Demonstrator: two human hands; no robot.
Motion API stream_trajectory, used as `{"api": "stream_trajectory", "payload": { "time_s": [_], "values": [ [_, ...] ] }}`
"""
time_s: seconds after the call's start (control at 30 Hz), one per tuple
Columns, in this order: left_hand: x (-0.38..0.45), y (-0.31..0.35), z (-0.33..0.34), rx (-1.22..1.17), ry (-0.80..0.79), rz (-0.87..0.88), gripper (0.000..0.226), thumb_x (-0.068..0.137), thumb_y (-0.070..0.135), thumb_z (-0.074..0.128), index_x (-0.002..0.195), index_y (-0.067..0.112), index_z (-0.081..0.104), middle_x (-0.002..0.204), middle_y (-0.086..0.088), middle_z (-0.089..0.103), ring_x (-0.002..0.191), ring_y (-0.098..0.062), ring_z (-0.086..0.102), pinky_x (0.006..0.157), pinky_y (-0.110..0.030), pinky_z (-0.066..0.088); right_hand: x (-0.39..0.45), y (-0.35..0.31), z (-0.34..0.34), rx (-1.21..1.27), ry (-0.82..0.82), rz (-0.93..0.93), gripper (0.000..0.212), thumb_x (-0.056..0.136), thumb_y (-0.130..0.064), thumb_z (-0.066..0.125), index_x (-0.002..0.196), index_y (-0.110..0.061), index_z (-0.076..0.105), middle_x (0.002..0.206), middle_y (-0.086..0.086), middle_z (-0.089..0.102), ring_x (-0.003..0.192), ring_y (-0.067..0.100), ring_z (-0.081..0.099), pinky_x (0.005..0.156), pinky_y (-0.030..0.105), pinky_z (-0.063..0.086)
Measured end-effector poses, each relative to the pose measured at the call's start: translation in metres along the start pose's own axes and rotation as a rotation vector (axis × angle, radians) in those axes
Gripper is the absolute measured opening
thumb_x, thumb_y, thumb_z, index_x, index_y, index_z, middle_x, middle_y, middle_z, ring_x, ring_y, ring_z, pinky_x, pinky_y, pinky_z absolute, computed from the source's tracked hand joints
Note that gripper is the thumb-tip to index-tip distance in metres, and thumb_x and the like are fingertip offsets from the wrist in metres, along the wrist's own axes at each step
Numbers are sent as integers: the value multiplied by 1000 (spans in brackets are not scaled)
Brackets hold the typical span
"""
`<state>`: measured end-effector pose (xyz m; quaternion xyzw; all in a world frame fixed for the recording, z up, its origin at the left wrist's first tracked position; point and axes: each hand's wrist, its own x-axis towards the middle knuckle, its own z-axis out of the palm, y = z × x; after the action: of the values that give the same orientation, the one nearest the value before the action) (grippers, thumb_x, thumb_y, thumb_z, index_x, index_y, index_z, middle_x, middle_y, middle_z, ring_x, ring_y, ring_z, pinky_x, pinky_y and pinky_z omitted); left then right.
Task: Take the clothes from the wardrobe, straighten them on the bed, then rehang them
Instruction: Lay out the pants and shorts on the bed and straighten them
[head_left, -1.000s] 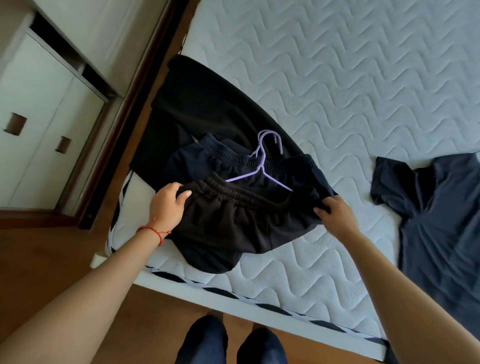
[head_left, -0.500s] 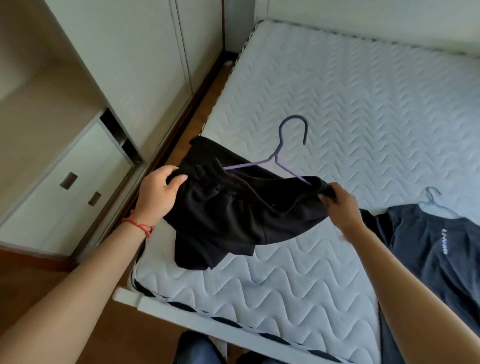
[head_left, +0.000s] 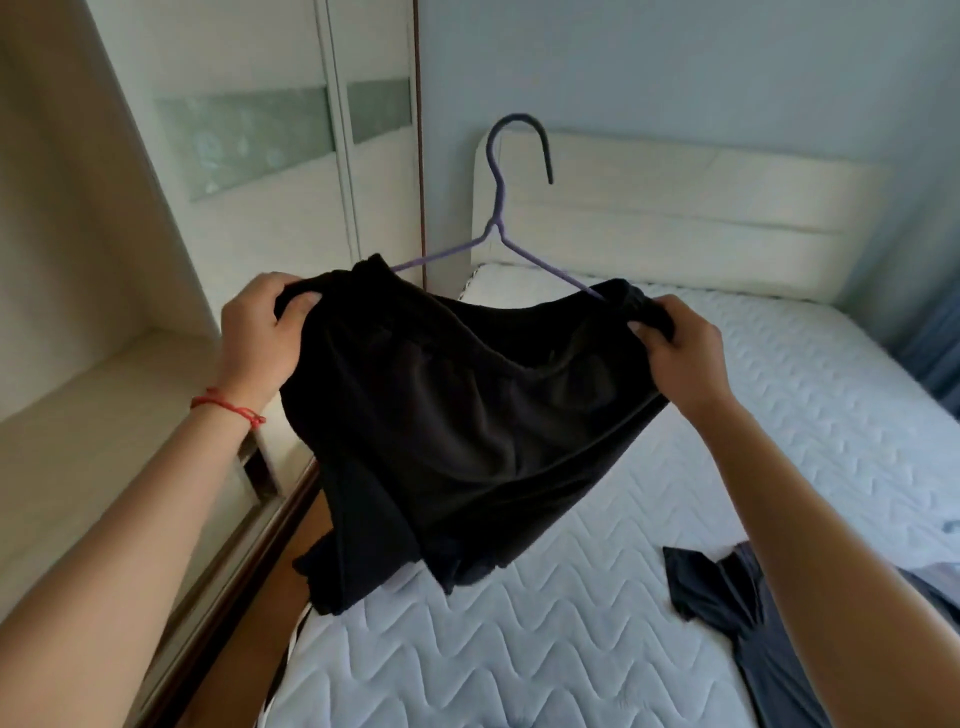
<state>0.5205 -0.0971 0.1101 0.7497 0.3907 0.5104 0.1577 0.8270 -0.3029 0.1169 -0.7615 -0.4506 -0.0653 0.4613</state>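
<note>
The black shorts (head_left: 467, 426) hang in the air above the bed (head_left: 571, 649) on a purple hanger (head_left: 498, 228), beside the wardrobe (head_left: 130, 260). The waistband could slide off the hanger's sloping arms if either side slackens. The left hand (head_left: 260, 332) and right hand (head_left: 680, 348) each pinch a waistband end, fingers curled tight around the fabric.

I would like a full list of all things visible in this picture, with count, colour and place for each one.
black shorts: one, black, held up above the near corner of the bed
hanger: one, purple, in the shorts' waistband, hook up
dark T-shirt: one, dark grey, flat on the mattress, lower right
mattress: one, white quilted
headboard: one, cream, far end
wardrobe: one, cream, left
bracelet: one, red, left wrist
left hand: grips waistband's left end
right hand: grips right end
</note>
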Motion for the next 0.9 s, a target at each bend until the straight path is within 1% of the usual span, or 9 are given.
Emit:
{"api": "stream_trajectory", "payload": {
  "time_s": [0.13,0.23,0.37,0.5,0.53,0.67,0.73,0.83,0.9],
  "values": [
    [18,38,-28,-4,102,98,23,89,14,54,99,-4,62,98,-24,64,93,-34,59,81,-29,43,18,-44,-47,-14,134,-112,18,87,-11,57,102,-3,61,97,16,66,92,31,58,76,30,39],
    [20,65,-42,-8,151,128,22,88,13,55,99,-4,63,98,-24,65,94,-34,59,80,-23,40,17,-59,-77,-27,156,-149,18,86,-12,57,102,-4,61,94,16,66,91,34,58,76,34,41],
    [4,104,-55,-16,175,163,20,88,13,55,97,-3,64,92,-19,63,93,-34,59,70,-7,35,-3,-60,-115,-44,190,-168,16,87,-10,57,100,-2,61,89,12,65,85,28,56,71,26,33],
    [-20,164,-71,-20,232,243,23,89,14,54,100,-4,64,99,-23,65,93,-33,59,72,-14,37,-25,-63,-170,-43,273,-180,18,86,-11,57,101,-2,61,93,17,66,90,32,58,71,25,32],
    [-25,180,-75,-30,246,267,24,89,14,54,100,-5,64,99,-24,65,92,-31,59,73,-13,37,-31,-64,-186,-38,299,-185,18,86,-11,57,101,-2,61,93,17,66,90,32,58,70,24,31],
    [-43,243,-94,-65,304,324,27,89,16,53,101,-5,62,101,-25,64,85,-12,50,71,3,30,-52,-73,-254,-61,391,-232,20,87,-14,57,102,-2,60,95,18,65,87,29,56,67,20,27],
    [-51,267,-97,-81,304,325,28,89,18,53,103,-5,62,102,-25,63,80,-9,51,72,-3,34,-64,-74,-283,-80,411,-245,21,87,-16,56,103,-2,60,95,17,65,81,24,51,67,19,26],
    [-67,294,-90,-118,265,309,28,89,19,54,103,-3,62,103,-23,64,94,-29,59,81,-22,39,-85,-66,-316,-91,422,-213,22,88,-17,56,105,-4,60,97,16,66,85,27,55,69,21,28],
    [-79,307,-79,-138,226,295,27,89,19,54,104,-1,63,105,-21,65,99,-31,59,84,-25,40,-99,-54,-334,-102,418,-180,22,88,-17,57,104,-4,60,97,16,66,91,31,58,71,23,31]
  ]
}}
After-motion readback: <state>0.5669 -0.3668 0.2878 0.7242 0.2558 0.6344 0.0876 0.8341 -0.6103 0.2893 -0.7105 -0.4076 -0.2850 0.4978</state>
